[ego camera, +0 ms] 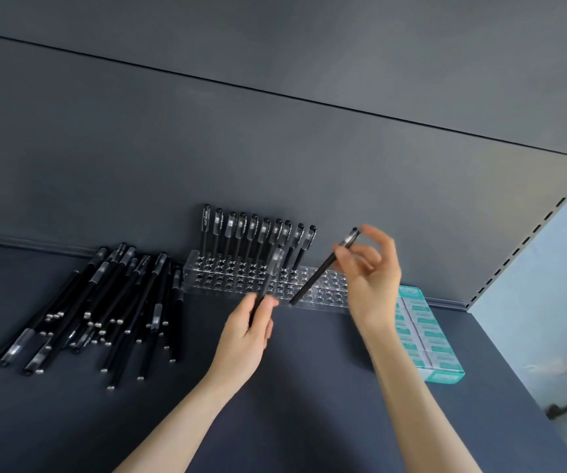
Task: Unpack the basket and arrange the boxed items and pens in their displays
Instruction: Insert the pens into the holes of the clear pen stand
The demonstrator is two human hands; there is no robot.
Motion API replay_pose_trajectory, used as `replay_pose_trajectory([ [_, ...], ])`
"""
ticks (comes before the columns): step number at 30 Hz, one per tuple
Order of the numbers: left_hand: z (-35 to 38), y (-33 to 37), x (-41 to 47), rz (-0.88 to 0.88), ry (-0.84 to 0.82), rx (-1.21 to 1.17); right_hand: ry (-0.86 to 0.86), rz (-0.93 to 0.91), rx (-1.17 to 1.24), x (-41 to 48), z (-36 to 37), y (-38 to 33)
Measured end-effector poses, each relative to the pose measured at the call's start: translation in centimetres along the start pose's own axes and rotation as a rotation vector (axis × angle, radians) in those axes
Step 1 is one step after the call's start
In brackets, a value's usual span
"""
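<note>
black plastic pens (104,302), clear acrylic rack (234,278), shelf's (309,387) back edge
right grip (370,274) pinches a slanted pen (319,271), aiming; left grip (248,332) holds a spare pen (270,278) ready.

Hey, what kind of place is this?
Likely a stationery shop shelf: a clear pen rack part-filled with black pens, a loose pile of more pens, and teal boxes near a slotted shelving upright.
</note>
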State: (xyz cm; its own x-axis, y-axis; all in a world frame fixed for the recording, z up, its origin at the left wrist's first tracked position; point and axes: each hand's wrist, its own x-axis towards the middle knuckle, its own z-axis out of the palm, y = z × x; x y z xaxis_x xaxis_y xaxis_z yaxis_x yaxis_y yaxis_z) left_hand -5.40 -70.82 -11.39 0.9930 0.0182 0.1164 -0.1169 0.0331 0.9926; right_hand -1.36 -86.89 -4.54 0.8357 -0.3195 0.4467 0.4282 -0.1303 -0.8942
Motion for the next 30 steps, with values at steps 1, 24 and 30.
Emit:
replay_pose_trajectory([
  [1, -0.2, -0.2, 0.2, 0.015, 0.048, 0.019, 0.033, -0.045, -0.05, 0.8, -0.1, -0.1],
  [24, -0.2, 0.1, 0.3, -0.025, 0.097, -0.062, -0.07, -0.284, -0.504, 3.4, 2.0, 5.3],
  [30, -0.1, 0.1, 0.2, -0.022, 0.068, -0.048, -0.059, -0.286, -0.528, 2.8, 1.8, 5.1],
])
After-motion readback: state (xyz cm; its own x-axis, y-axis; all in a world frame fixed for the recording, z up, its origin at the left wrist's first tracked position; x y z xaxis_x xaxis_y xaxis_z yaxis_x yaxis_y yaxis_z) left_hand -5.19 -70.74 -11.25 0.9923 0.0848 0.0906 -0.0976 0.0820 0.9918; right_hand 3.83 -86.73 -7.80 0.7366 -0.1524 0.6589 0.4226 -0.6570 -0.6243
